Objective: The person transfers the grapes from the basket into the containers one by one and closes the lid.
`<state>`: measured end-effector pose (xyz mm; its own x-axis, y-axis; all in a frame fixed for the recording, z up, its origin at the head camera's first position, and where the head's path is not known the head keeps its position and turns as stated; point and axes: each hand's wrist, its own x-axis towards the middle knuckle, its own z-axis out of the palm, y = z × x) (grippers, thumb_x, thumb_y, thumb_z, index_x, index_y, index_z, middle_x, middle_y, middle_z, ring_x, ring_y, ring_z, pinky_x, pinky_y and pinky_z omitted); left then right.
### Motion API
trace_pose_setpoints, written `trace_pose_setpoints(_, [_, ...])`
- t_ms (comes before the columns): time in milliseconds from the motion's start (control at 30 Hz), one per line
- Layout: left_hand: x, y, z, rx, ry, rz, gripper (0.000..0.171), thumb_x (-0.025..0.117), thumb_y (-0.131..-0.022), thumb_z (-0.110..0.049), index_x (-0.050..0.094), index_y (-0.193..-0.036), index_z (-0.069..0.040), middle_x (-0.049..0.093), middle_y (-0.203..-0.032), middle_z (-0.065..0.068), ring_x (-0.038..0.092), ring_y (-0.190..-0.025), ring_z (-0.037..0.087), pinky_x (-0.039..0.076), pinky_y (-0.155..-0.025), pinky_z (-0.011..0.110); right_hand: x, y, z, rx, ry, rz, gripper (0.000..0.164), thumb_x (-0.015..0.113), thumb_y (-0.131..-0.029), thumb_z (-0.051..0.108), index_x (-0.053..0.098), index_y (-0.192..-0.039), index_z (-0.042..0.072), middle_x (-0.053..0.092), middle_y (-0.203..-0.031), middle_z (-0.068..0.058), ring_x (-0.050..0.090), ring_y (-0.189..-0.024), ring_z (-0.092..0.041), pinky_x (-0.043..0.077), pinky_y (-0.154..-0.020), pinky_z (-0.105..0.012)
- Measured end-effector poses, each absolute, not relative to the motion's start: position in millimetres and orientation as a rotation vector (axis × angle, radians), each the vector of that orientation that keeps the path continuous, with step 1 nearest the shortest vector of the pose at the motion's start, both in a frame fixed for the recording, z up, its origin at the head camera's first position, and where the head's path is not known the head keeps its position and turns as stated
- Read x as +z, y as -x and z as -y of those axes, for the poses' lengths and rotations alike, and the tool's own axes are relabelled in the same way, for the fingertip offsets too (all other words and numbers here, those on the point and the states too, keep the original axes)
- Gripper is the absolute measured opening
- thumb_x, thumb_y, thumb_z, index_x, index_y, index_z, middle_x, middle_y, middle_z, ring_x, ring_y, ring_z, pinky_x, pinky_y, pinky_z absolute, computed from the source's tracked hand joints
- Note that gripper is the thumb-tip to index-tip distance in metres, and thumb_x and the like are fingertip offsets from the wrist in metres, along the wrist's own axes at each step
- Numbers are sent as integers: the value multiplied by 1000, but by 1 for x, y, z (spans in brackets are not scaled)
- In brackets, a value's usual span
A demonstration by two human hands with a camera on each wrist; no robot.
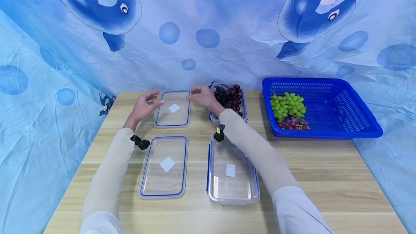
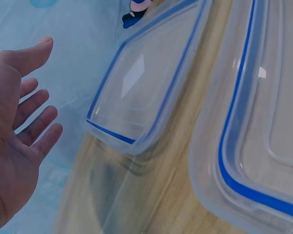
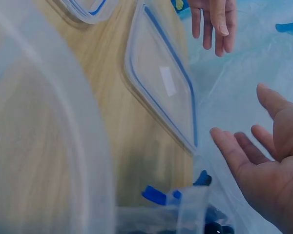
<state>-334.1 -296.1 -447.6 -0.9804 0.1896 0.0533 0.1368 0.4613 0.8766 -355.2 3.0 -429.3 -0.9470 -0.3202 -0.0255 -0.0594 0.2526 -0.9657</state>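
A small clear lid with a blue seal (image 1: 173,118) lies flat at the back of the table. My left hand (image 1: 144,105) hovers by its left edge, fingers spread and holding nothing; the left wrist view shows the same hand (image 2: 19,126) apart from the lid (image 2: 136,83). At the lid's other side my right hand (image 1: 204,96) hangs above the table, its fingers loosely bent and holding nothing. In the right wrist view that hand (image 3: 268,156) is also apart from the lid (image 3: 161,78). Right of it stands a small container of dark grapes (image 1: 234,98), partly hidden by my right forearm.
A larger lid (image 1: 162,187) lies front left, with a larger clear container (image 1: 234,187) beside it, under my right forearm. A blue basket (image 1: 344,133) at the back right holds green grapes (image 1: 287,105) and a few red grapes (image 1: 294,124). A dolphin-print curtain (image 1: 227,6) hangs behind.
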Motion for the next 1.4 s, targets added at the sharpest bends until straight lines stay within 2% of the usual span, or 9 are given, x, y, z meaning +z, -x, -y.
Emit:
trace_pose_setpoints(100, [-452,335,298,1556,-270,-2643,74,70,-98,-35,38,-156,-3,39,-160,20,38,-145,41,36,-119,57,-433,355,0,-1744,312,-2290,52,80,-91,26,63,-134,3,61,-137,-20,67,-114,-32,59,-96,-47])
trace_pose_setpoints(233, [-457,335,297,1511,-225,-2644,72,68,-100,-34,36,-157,-2,37,-161,20,38,-145,43,37,-118,58,-437,354,3,-1691,308,-2271,59,77,-93,25,56,-142,0,54,-145,-23,59,-125,-33,60,-95,-43])
trace_pose_setpoints(367, [-461,335,298,1448,-208,-2650,70,66,-102,-31,34,-157,-1,35,-162,20,37,-146,44,37,-118,58,-439,353,6,-1600,298,-2300,67,77,-94,26,48,-149,0,50,-150,-20,51,-135,-32,60,-95,-38])
trace_pose_setpoints(533, [-469,336,301,1393,-202,-2640,71,64,-103,-31,32,-158,-1,32,-163,22,37,-146,44,38,-118,57,-439,351,10,-1516,252,-2297,73,77,-93,25,43,-152,0,49,-149,-22,55,-131,-35,57,-100,-42])
trace_pose_setpoints(700, [-475,337,303,1365,-172,-2630,67,65,-102,-24,34,-156,2,35,-160,26,40,-144,45,39,-118,56,-443,351,12,-1532,197,-2135,76,75,-95,17,34,-156,-2,44,-153,-25,57,-129,-38,56,-102,-45])
trace_pose_setpoints(867, [-477,336,302,1373,-146,-2619,65,64,-103,-19,34,-155,5,40,-155,30,43,-141,45,41,-117,53,-449,351,14,-1599,158,-1947,79,70,-97,9,23,-160,-1,37,-156,-26,50,-137,-39,56,-103,-45])
trace_pose_setpoints(1100, [-472,331,302,1492,-139,-2588,60,62,-102,-7,35,-153,9,43,-152,33,45,-140,45,42,-116,51,-449,351,14,-1735,43,-1798,75,66,-99,2,23,-160,-1,44,-151,-30,48,-138,-43,50,-109,-49])
trace_pose_setpoints(1233, [-467,330,304,1594,-106,-2563,58,63,-101,-5,38,-152,9,45,-150,32,47,-138,43,47,-113,37,-445,351,13,-1784,2,-1785,69,64,-99,1,27,-158,-4,47,-149,-29,54,-132,-43,50,-110,-48])
trace_pose_setpoints(1400, [-459,328,305,1732,-66,-2502,60,65,-100,-5,39,-152,7,46,-151,30,48,-138,42,53,-96,13,-437,350,10,-1868,-24,-1771,64,65,-98,1,35,-154,-6,50,-146,-28,58,-127,-41,52,-108,-45])
